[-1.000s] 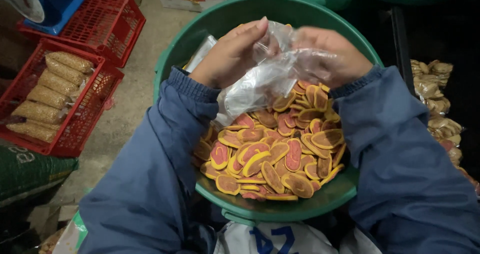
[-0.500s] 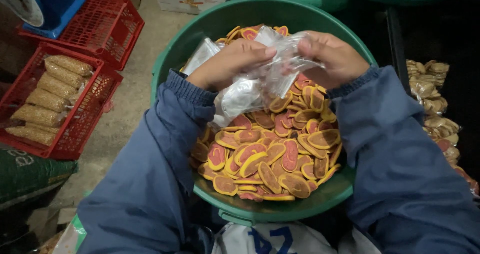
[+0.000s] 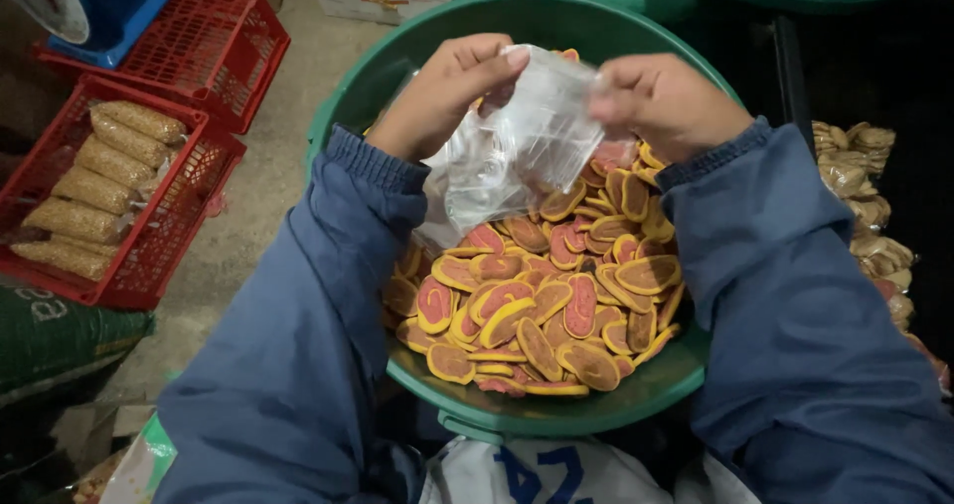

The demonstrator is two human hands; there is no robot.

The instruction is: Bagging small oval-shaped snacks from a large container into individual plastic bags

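My left hand (image 3: 447, 91) and my right hand (image 3: 666, 101) both pinch the top edge of a clear plastic bag (image 3: 517, 151), which hangs crumpled between them. The bag is held over a big green basin (image 3: 556, 22) filled with several flat oval crackers (image 3: 537, 305), pink-red in the middle with yellow-brown rims. Both arms wear blue sleeves. I cannot make out anything inside the bag.
At the left on the concrete floor stands a red crate (image 3: 164, 231) with several packed bags of snacks (image 3: 99, 191). Behind it is a second red crate (image 3: 214, 52) bearing a blue scale (image 3: 94, 7). More bagged snacks (image 3: 870, 206) lie at the right. A green sack (image 3: 60, 335) sits lower left.
Both hands have lifted the bag a little higher and pulled its top edge wider apart; the bag now hangs more spread out.
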